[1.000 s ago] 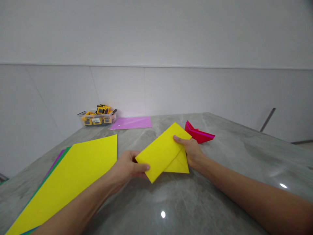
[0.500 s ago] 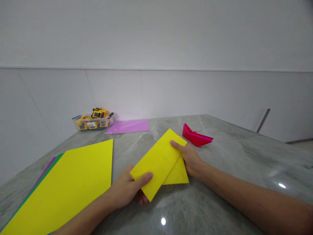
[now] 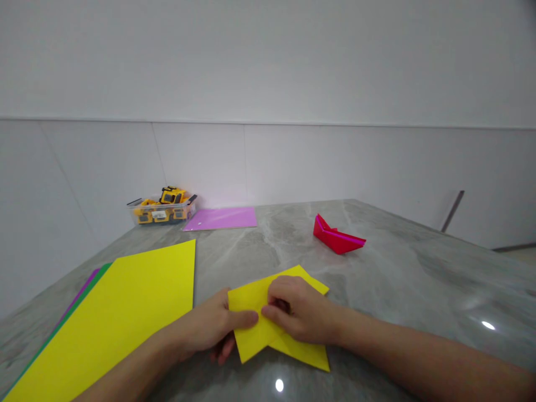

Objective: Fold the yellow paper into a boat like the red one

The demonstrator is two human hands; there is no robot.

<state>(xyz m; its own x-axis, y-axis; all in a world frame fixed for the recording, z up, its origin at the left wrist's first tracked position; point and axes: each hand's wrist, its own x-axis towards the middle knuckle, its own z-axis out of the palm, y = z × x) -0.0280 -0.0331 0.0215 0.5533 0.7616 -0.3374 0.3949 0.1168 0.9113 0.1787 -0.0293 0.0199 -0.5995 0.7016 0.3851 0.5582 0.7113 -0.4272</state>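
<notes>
A sheet of yellow paper [image 3: 251, 300], folded into layers with pointed corners, is held just above the table in front of me. My left hand [image 3: 215, 321] grips its left end, thumb on top and fingers underneath. Curled over the middle of the paper is my right hand [image 3: 307, 312], its thumb and forefinger pinched at the folds near my left thumb. Part of the paper's centre is hidden under the right hand, so I cannot see exactly which layer it pinches.
A stack of large coloured sheets [image 3: 146, 296], yellow on top, lies to the left. Beyond the paper stands a red folded paper boat [image 3: 340, 242]. Toward the wall are a purple pack of paper [image 3: 221, 218] and a clear bin [image 3: 161, 215] of yellow toy vehicles. The tabletop [image 3: 402, 273] is grey marble.
The folded paper has come lower and turned to lie flatter. My right hand has left its upper right corner and moved left to the paper's middle. My left hand keeps its hold.
</notes>
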